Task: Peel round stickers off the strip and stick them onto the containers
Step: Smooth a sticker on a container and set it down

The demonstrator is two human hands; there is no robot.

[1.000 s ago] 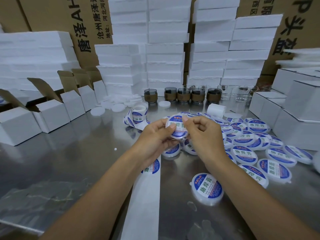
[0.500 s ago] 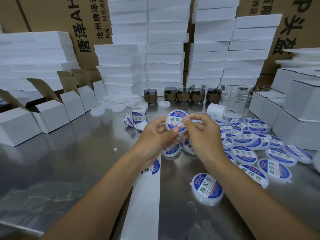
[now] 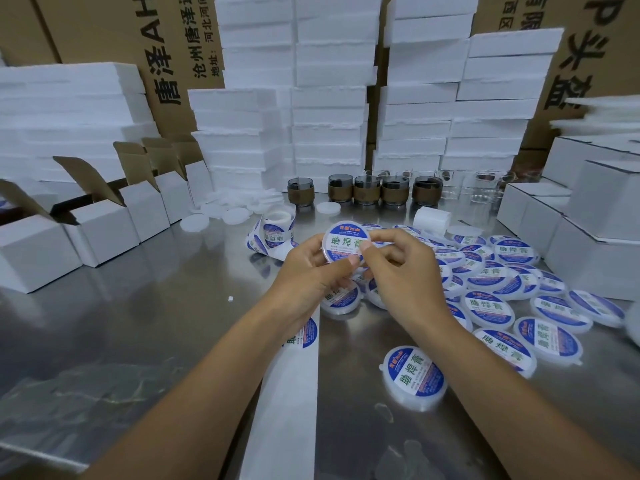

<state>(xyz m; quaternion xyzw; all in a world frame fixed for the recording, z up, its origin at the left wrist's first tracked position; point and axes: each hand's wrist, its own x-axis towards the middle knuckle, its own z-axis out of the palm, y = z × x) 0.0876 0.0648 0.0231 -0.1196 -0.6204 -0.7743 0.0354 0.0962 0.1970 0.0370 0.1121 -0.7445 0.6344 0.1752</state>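
Pinching one stickered container (image 3: pixel 346 244) between left hand (image 3: pixel 311 268) and right hand (image 3: pixel 405 271), raised above the desk (image 3: pixel 138 323). Looks well along, judging by the heap of labelled containers (image 3: pixel 488 308) on the right. Left to do: a sticker (image 3: pixel 306 336) on the strip (image 3: pixel 294 393), more on the roll (image 3: pixel 277 230), plain white discs (image 3: pixel 235 214) behind.

Round white container (image 3: pixel 346 247), blue-and-white sticker (image 3: pixel 343 234) on its lid, raised at centre, face tilted toward the viewer. Many labelled containers (image 3: pixel 491 308) scattered flat to the right. White strip (image 3: pixel 291 393) stretching from the near edge, one unpeeled sticker (image 3: pixel 308 336) at its far end.
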